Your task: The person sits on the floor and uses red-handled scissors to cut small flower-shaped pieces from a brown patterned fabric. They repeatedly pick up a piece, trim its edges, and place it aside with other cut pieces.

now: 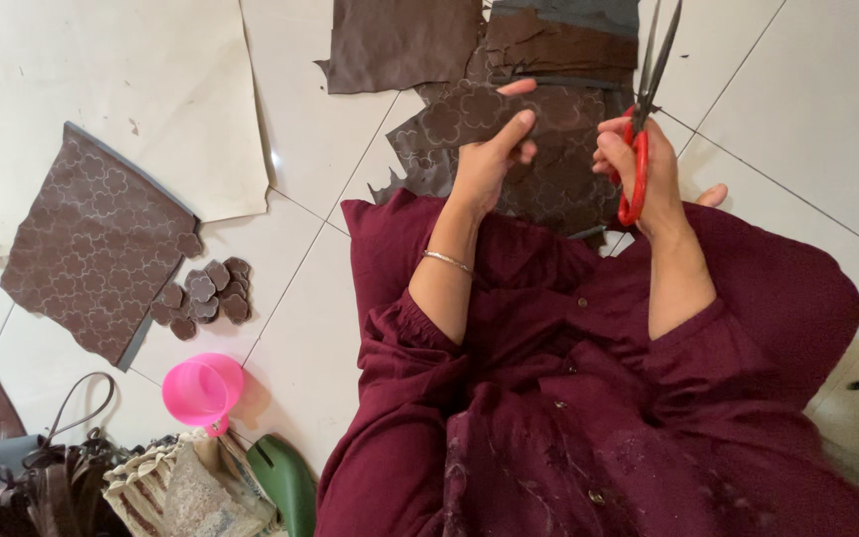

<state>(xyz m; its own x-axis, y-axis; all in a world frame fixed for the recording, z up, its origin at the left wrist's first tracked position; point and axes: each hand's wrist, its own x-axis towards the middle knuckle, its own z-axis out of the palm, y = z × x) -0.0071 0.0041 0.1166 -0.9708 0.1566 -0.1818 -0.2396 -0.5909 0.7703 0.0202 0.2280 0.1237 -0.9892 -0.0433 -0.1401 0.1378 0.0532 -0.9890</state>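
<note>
Brown leather piece (469, 111) pinched in left hand (486, 159)
Red-handled scissors (640, 129) clasped in right hand (643, 169), blades nearly shut, above floor tiles (310, 328).

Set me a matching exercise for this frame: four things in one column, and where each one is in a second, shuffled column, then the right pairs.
Things:
1. scissors
2. pink cup
3. pile of cut flower shapes
4. marked brown piece

Places:
A. on the floor tiles, just right of the large patterned sheet
B. in the right hand
C. pinched in the left hand
D. on the floor, below the pile, beside the woven bag

Pairs: 1-B, 2-D, 3-A, 4-C
</note>
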